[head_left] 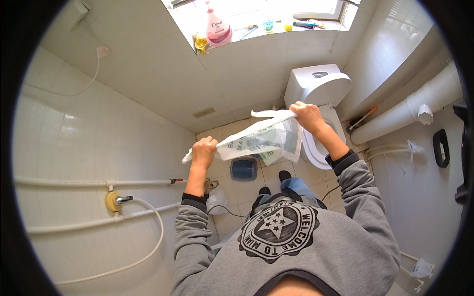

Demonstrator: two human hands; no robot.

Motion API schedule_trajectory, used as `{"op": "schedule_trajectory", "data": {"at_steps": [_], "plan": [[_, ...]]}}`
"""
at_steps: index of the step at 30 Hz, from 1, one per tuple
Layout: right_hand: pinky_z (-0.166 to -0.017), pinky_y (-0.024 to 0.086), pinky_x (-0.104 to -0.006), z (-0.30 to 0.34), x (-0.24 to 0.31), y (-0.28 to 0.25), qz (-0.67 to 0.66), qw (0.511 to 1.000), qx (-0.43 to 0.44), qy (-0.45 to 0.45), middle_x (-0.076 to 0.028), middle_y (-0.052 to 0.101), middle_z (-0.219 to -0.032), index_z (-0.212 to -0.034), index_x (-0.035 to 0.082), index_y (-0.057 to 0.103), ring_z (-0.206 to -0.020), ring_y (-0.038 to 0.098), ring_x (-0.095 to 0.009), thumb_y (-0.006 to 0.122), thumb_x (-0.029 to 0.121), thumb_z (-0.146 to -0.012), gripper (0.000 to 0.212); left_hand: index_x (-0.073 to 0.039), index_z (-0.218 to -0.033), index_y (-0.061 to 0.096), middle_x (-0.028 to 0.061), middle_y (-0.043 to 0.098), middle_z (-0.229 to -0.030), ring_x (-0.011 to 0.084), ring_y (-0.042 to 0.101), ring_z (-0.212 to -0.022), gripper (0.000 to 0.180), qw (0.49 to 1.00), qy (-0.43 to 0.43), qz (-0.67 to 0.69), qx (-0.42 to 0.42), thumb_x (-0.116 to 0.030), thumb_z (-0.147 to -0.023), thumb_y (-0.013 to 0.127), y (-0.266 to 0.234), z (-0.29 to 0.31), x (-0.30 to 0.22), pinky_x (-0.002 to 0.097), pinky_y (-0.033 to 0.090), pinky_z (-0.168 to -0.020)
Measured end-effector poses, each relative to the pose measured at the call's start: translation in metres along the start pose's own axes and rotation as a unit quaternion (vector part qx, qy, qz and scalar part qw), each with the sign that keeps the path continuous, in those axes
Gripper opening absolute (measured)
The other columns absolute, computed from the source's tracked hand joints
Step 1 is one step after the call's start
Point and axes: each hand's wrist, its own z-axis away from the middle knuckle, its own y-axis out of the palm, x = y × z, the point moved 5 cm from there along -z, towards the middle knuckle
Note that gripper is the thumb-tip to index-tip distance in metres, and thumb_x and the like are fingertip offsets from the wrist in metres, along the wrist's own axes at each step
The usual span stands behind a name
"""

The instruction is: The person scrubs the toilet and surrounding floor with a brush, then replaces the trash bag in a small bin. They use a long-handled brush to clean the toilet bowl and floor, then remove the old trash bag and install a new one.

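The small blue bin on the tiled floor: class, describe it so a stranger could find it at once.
Start at the white toilet under the window. On the tiled floor to its left, below the white plastic bag stretched between both hands, stands the small blue bin. It is the only blue, squarish container there.

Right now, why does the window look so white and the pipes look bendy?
In the head view, daylight overexposes the window sill, washing out detail there; the fisheye lens bows the straight wall pipe and blackens the corners; the plastic bag held between left hand and right hand stays fairly sharp.
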Motion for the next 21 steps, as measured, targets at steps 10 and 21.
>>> {"op": "schedule_trajectory", "data": {"at_steps": [10, 21], "plan": [[-0.076, 0.044, -0.0264, 0.000, -0.039, 0.042, -0.534, 0.831, 0.015, 0.153, 0.000, 0.062, -0.086, -0.097, 0.001, 0.062, -0.084, 0.053, -0.010, 0.050, 0.008, -0.091, 0.015, -0.015, -0.093, 0.068, 0.0018, 0.065, -0.096, 0.0231, 0.059, -0.098, 0.025, 0.961, -0.128, 0.177, 0.167, -0.027, -0.073, 0.074, 0.029, 0.025, 0.031, 0.0387, 0.042, -0.084], [-0.071, 0.042, -0.0241, -0.033, -0.002, 0.034, -0.513, 0.848, 0.053, 0.120, 0.000, 0.058, -0.079, -0.094, 0.003, 0.062, -0.077, 0.049, -0.008, 0.053, 0.026, -0.095, 0.024, 0.001, -0.106, 0.066, 0.0091, 0.068, -0.086, 0.0177, 0.063, -0.076, 0.030, 0.786, -0.131, 0.595, 0.103, -0.023, -0.087, 0.068, 0.047, -0.046, -0.114, 0.0295, 0.051, -0.070]]}}
